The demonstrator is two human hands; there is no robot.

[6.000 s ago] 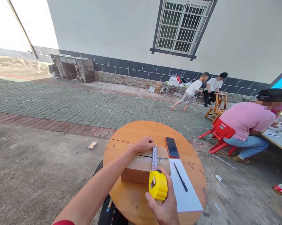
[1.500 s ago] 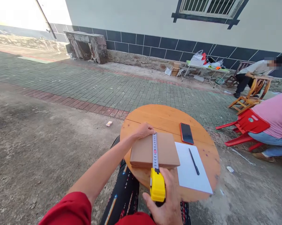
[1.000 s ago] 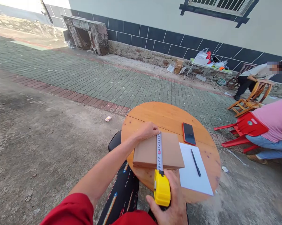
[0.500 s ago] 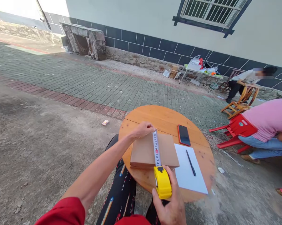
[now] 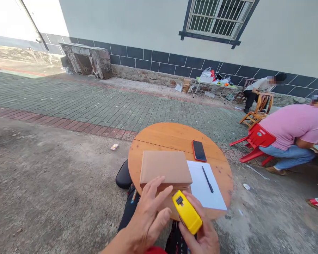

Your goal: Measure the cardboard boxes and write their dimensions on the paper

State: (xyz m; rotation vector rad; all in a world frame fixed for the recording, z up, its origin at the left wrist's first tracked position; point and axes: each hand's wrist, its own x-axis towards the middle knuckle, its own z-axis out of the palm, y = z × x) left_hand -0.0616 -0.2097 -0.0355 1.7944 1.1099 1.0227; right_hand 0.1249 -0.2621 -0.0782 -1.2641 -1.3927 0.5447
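A closed brown cardboard box point(image 5: 165, 166) lies on the round wooden table point(image 5: 159, 132). My right hand point(image 5: 201, 229) grips a yellow tape measure point(image 5: 187, 211) just in front of the box's near right corner; no blade shows out of its case. Fingers apart and holding nothing, my left hand point(image 5: 151, 211) is by the box's near edge, left of the tape measure. I cannot tell whether its fingertips touch the box. To the right of the box a black pen point(image 5: 207, 179) rests on a white sheet of paper point(image 5: 201, 197).
A red-edged phone point(image 5: 199, 150) lies behind the paper. On the right a person in a pink shirt point(image 5: 293, 121) sits on a red plastic chair point(image 5: 261, 135). Another person point(image 5: 262, 86) bends by a wooden chair point(image 5: 259, 107). A cluttered folding table point(image 5: 214, 83) stands along the wall.
My left hand has left the box's far edge and come back to its near side, its fingers spreading. The tape blade has gone back into the case. The view has shifted rightward.
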